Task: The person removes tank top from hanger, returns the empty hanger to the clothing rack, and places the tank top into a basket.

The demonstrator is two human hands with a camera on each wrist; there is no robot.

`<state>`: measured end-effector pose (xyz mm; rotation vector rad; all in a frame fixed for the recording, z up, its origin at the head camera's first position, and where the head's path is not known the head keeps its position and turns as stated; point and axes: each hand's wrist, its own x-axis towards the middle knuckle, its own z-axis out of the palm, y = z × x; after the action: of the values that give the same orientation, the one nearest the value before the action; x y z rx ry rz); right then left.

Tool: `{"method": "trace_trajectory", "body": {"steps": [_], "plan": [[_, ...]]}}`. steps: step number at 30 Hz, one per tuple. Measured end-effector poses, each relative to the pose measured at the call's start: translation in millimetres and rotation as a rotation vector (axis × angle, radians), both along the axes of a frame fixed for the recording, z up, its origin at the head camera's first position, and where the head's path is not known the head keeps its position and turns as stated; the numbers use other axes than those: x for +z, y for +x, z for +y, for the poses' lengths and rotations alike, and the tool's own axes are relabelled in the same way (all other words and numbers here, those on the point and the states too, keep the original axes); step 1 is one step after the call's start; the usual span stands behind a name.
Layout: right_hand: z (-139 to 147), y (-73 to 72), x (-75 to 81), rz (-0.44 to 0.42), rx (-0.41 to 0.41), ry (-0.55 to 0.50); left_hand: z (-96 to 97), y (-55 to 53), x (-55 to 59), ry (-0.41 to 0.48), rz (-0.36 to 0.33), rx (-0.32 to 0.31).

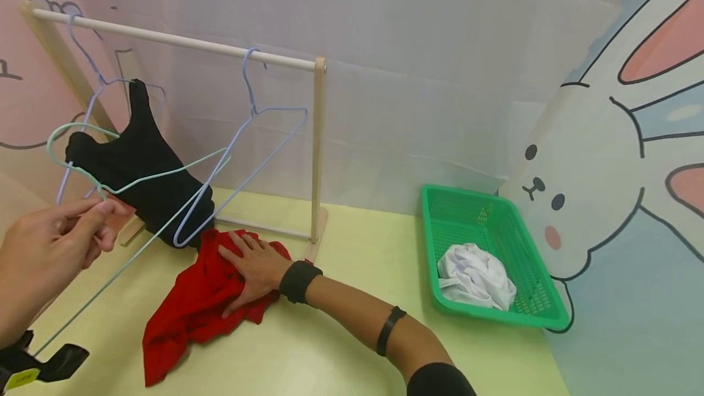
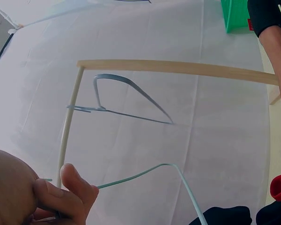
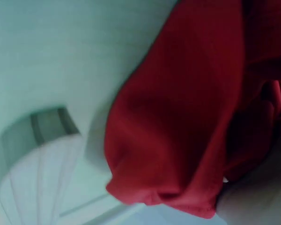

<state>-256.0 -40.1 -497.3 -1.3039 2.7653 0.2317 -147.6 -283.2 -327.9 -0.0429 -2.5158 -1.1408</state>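
Observation:
My left hand (image 1: 60, 240) pinches a mint-green wire hanger (image 1: 156, 176) near its neck, at the left of the head view. The hanger is tilted, and its wire also shows in the left wrist view beside my left fingers (image 2: 86, 192). My right hand (image 1: 255, 264) lies with spread fingers on a crumpled red garment (image 1: 181, 307) on the table. Folds of that red cloth (image 3: 168, 117) fill much of the right wrist view. Behind the mint hanger, a black sleeveless top (image 1: 148, 151) hangs on a lavender hanger (image 1: 98, 77).
A small wooden rack (image 1: 318, 151) with a white rod (image 1: 176, 43) stands at the back left. A second lavender hanger (image 1: 275, 150) hangs from the rod without a garment. On the right, a green basket (image 1: 431, 249) holds a crumpled white cloth (image 1: 473, 277). A wall stands behind.

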Motion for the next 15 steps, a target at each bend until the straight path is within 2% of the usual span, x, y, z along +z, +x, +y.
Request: {"method": "trace_trajectory", "body": {"steps": [5,11,15], "plan": [[-2.6,-1.8,-5.3,-0.006,-0.001,0.038,-0.6,-2.1,2.7,-0.033,-0.024,0.02],[-3.1,-2.6,-12.8,0.018,0.008,0.042,0.3,-6.0,9.1,-0.17,-0.013,0.061],[-3.1,-2.9,-13.5,0.011,0.007,0.035,-0.2,-8.8,11.1,-0.189,-0.006,0.069]]}}
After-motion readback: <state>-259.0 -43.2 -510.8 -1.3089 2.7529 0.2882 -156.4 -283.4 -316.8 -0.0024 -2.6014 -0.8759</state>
